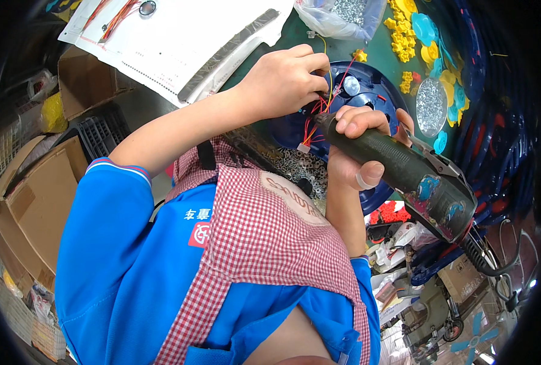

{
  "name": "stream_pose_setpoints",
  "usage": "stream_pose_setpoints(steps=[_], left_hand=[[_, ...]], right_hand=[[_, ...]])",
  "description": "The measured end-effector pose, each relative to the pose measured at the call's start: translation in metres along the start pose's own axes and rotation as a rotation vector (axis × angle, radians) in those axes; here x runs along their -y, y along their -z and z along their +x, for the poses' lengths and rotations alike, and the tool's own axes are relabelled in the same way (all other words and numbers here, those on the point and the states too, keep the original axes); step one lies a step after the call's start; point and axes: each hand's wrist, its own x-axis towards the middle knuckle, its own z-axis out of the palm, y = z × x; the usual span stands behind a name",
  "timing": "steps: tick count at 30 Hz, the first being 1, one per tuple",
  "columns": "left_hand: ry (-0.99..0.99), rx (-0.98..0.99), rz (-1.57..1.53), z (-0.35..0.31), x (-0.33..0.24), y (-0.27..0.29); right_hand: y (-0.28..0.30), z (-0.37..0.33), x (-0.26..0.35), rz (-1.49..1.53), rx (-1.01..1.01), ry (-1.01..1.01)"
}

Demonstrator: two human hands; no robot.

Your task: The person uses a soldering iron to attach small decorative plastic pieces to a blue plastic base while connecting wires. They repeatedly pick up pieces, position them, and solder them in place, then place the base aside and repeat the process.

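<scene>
On your green table (377, 50), the round blue housing (381, 80) lies beneath both hands. The dark power screwdriver (395, 161) is wrapped by your right hand (343, 169), apparently for steadiness; your left hand (282, 82) bunches at thin wires (324, 104), pinch indeterminable.

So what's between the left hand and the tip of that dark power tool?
In the head view, red and yellow wires lie between the left hand and the dark power tool.
</scene>
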Motion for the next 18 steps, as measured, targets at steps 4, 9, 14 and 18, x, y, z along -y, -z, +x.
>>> stream_pose_setpoints(steps=[4, 9, 14, 18], left_hand=[[0.012, 0.0, 0.013, 0.0, 0.0, -0.001], [0.004, -0.012, 0.01, 0.001, 0.0, -0.002], [0.011, -0.014, 0.021, 0.0, 0.0, -0.004], [0.012, 0.015, 0.034, 0.001, -0.001, -0.003]], right_hand=[[0.0, 0.001, -0.004, -0.003, 0.008, 0.002], [0.006, 0.001, -0.017, 0.037, 0.114, 0.057], [0.011, 0.004, -0.021, 0.023, 0.311, 0.103], [0.01, 0.008, -0.022, 0.255, 0.16, 0.031]])
